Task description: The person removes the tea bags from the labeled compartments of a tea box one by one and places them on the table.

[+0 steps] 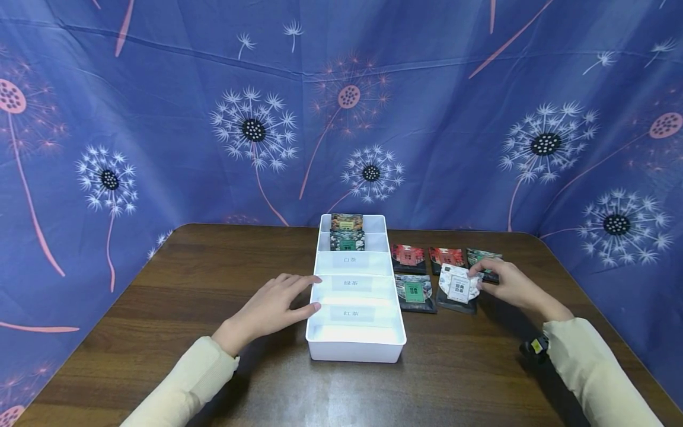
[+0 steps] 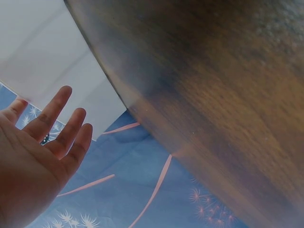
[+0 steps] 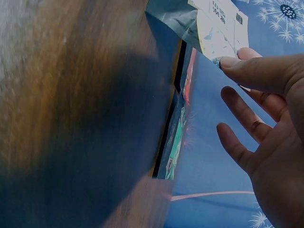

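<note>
In the head view my right hand (image 1: 509, 287) pinches a white-and-black tea sachet (image 1: 459, 289) by its right edge, between thumb and fingers. The right wrist view shows that sachet (image 3: 221, 28) tilted up above the table, the other fingers of the hand (image 3: 280, 128) spread free below it. My left hand (image 1: 272, 307) lies beside a long white divided box (image 1: 354, 350), thumb and fingertips at its left rim. Spread, nearly straight fingers of the left hand (image 2: 42, 152) show against the box wall (image 2: 52, 61) in the left wrist view.
Two red-labelled sachets (image 1: 408, 258) and a green-labelled sachet (image 1: 415, 293) lie right of the box. Another green sachet (image 1: 482, 256) is partly behind my right hand. Two sachets (image 1: 347, 241) stand in the box's far compartments. A blue dandelion-print cloth (image 1: 427, 118) hangs behind the table.
</note>
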A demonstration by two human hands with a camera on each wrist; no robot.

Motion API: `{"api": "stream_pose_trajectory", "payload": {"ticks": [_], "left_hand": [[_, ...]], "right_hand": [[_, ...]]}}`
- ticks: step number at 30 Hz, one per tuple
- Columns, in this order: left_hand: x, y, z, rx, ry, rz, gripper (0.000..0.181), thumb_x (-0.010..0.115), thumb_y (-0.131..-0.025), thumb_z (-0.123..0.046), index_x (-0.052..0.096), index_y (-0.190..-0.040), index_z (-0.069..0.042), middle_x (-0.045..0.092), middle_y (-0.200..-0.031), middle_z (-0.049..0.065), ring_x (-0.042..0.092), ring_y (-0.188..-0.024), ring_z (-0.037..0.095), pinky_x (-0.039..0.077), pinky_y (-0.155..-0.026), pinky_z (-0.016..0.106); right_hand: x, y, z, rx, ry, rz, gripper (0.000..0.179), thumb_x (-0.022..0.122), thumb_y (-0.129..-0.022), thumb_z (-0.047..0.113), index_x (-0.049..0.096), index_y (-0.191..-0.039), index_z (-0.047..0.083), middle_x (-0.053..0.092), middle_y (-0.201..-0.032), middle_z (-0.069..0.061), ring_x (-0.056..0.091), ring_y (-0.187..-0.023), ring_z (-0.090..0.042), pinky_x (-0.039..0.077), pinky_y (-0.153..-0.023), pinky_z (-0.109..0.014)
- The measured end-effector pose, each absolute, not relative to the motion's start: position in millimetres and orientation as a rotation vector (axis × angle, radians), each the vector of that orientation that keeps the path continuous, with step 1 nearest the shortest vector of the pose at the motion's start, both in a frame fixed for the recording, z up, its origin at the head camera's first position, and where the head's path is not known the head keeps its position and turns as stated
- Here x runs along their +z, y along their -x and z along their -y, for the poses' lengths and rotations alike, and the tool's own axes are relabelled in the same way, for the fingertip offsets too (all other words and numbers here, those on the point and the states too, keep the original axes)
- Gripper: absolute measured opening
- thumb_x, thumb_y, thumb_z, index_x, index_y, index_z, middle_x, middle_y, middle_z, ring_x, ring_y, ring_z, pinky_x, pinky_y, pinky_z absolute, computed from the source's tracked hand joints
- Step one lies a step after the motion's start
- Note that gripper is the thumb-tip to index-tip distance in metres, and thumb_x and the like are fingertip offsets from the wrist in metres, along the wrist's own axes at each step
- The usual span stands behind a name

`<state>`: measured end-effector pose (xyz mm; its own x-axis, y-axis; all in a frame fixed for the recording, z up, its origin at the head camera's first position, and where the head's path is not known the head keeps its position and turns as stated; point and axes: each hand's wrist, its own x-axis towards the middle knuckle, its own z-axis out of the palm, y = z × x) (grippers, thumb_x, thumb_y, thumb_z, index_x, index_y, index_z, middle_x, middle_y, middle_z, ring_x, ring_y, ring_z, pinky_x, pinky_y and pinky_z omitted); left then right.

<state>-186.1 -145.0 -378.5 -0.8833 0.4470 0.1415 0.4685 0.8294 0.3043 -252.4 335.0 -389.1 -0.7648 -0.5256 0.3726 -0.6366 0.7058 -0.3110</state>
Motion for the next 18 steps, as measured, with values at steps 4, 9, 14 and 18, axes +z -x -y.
{"api": "stream_pose_trajectory", "payload": {"ticks": [4,9,14,18], "left_hand": [[-378.6,186.2,144.8,-0.515,0.743,2.939,0.062,0.038,-0.083,-0.070,0.043,-0.133,-0.035,0.052,-0.131,-0.006,0.046,-0.120,0.018,0.035,-0.099,0.046],[-379.4,186.6,145.0,-0.515,0.755,2.926,0.061,0.038,-0.083,-0.070,0.043,-0.133,-0.035,0.052,-0.130,-0.007,0.046,-0.120,0.017,0.035,-0.099,0.045],[-380.2,187.1,145.4,-0.518,0.755,2.921,0.062,0.038,-0.083,-0.070,0.043,-0.133,-0.035,0.052,-0.130,-0.007,0.047,-0.119,0.017,0.036,-0.099,0.045],[-380.2,187.3,145.5,-0.521,0.754,2.925,0.063,0.037,-0.083,-0.071,0.043,-0.133,-0.035,0.052,-0.130,-0.007,0.047,-0.118,0.017,0.036,-0.099,0.045]], "right_hand": [[-388.5,254.3,-334.9,0.590,-0.949,2.681,0.027,0.072,-0.070,-0.005,0.063,-0.089,0.013,0.064,-0.090,0.002,0.057,-0.088,-0.013,0.046,-0.074,-0.040],[-389.4,257.9,-333.1,0.561,-0.969,2.737,0.027,0.071,-0.072,-0.004,0.063,-0.090,0.014,0.064,-0.091,0.002,0.059,-0.088,-0.020,0.046,-0.074,-0.041],[-393.4,261.8,-329.7,0.522,-1.019,2.696,0.031,0.072,-0.068,-0.008,0.063,-0.089,0.013,0.064,-0.089,0.003,0.059,-0.086,-0.019,0.043,-0.077,-0.036],[-397.3,262.7,-327.3,0.494,-1.030,2.669,0.034,0.073,-0.065,-0.010,0.063,-0.089,0.013,0.065,-0.089,0.003,0.058,-0.085,-0.018,0.037,-0.080,-0.035]]}}
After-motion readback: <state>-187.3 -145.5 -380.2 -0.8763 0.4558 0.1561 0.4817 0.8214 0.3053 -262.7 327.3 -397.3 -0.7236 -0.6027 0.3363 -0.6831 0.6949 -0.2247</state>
